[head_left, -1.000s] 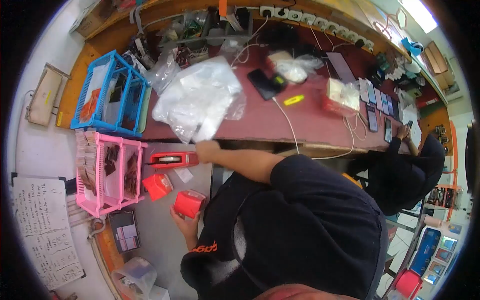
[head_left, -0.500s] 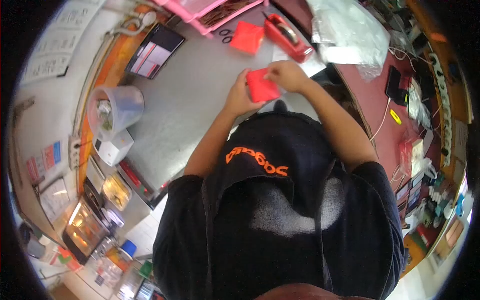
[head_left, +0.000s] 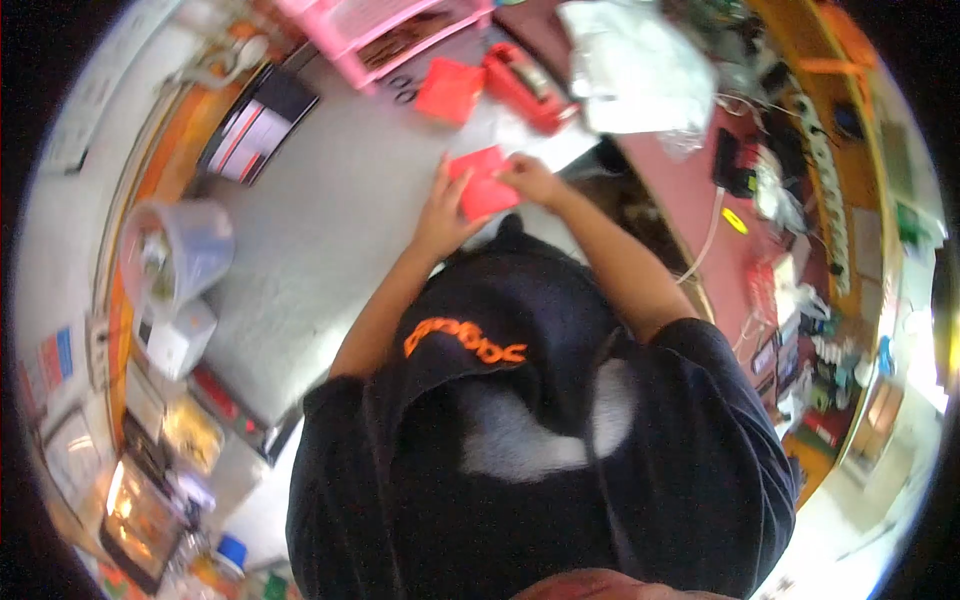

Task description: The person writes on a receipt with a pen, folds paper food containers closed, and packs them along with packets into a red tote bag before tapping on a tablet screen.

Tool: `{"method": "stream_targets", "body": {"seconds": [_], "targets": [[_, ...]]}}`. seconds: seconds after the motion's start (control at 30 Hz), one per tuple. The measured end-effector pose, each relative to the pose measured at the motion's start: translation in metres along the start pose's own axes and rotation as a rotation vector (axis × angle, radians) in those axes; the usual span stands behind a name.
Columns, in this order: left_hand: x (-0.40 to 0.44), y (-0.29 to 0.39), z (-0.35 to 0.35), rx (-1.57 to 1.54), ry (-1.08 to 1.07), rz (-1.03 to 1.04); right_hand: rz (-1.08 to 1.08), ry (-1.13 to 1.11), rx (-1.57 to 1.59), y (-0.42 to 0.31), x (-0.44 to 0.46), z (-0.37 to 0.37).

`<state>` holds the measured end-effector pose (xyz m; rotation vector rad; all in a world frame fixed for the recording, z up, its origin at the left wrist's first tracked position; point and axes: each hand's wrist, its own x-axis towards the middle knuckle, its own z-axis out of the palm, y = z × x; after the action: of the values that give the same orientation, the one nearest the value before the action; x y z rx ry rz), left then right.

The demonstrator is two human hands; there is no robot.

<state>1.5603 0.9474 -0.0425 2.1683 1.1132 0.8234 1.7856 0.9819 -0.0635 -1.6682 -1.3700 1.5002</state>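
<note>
A flat, square red packet (head_left: 484, 187), which looks like folded paper or thin plastic, is held between my two hands above the near side of the metal table. My left hand (head_left: 440, 213) supports it along its left side, fingers lying over the edge. At the right edge, the fingertips of my right hand (head_left: 533, 182) pinch it. Just beyond lies another red packet (head_left: 448, 92) on the tabletop. A red tape dispenser (head_left: 524, 88) stands to the right of that one, and two small black rings (head_left: 403, 90) lie to its left.
A pink rack (head_left: 352, 45) stands at the far edge. On the left are a tablet-like device (head_left: 258, 125), a translucent bin (head_left: 190, 250) and a white box (head_left: 174, 338). Clear plastic bags (head_left: 640, 75) cover part of the reddish table (head_left: 665, 185) on the right.
My head view has shifted, so the whole scene sits further left. Both hands still hold the red packet; its tilt has changed a little, and the right fingers remain at its right edge.
</note>
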Motion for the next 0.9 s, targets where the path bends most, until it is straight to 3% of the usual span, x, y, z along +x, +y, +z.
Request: {"method": "stream_targets", "body": {"seconds": [0.1,0.17,0.23,0.3,0.37,0.43,0.5,0.53,0.57,0.6,0.63,0.67,0.7,0.73,0.77,0.8,0.87,0.9], "targets": [[-0.012,-0.012,0.019,-0.04,-0.079,-0.102,0.075,-0.037,0.108,-0.003,-0.007,0.006],[-0.017,-0.015,0.022,-0.045,0.024,-0.048,0.099,-0.115,0.351,0.007,0.001,0.016],[-0.02,-0.012,0.012,-0.056,-0.013,-0.18,0.16,-0.253,0.46,0.0,0.004,0.015],[-0.027,-0.013,0.002,-0.109,0.085,-0.235,0.088,-0.359,0.588,-0.014,-0.002,0.009],[-0.046,-0.031,0.002,0.038,0.189,-0.274,0.051,-0.4,0.584,-0.028,0.004,-0.018],[-0.044,-0.028,0.001,0.019,0.271,-0.368,-0.288,-0.275,0.155,-0.006,0.019,-0.047],[-0.04,-0.021,0.003,-0.003,0.351,-0.473,-0.375,-0.117,0.196,-0.001,0.019,-0.104],[-0.033,-0.017,0.008,-0.123,0.485,-0.582,-0.281,0.016,0.146,-0.041,-0.012,-0.144],[-0.027,-0.014,0.013,-0.252,0.614,-0.683,-0.4,0.084,0.356,-0.007,0.006,-0.168],[-0.028,-0.021,0.017,-0.199,0.673,-0.662,-0.394,0.304,0.239,-0.005,0.003,-0.2],[-0.029,-0.029,0.022,-0.157,0.736,-0.629,-0.376,0.384,0.316,-0.005,0.001,-0.24],[-0.027,-0.025,0.026,0.069,0.794,-0.543,-0.446,0.561,0.261,-0.007,-0.004,-0.281],[-0.013,-0.002,0.027,-0.226,1.007,-0.655,-0.519,0.716,0.248,-0.026,-0.018,-0.323],[-0.003,0.0,0.026,-0.053,1.075,-0.752,-0.539,0.918,0.126,-0.057,-0.038,-0.368],[0.029,0.032,0.015,0.089,1.009,-0.897,-0.698,1.277,-0.132,-0.132,-0.078,-0.455],[0.024,0.022,0.018,0.24,1.038,-0.776,-0.935,1.368,-0.12,-0.15,-0.08,-0.508],[0.049,0.014,0.012,0.404,1.104,-0.652,-0.914,1.564,-0.355,-0.216,-0.106,-0.587],[0.066,0.026,0.004,0.425,1.039,-0.544,-0.93,1.494,-0.349,-0.244,-0.106,-0.624]]}}
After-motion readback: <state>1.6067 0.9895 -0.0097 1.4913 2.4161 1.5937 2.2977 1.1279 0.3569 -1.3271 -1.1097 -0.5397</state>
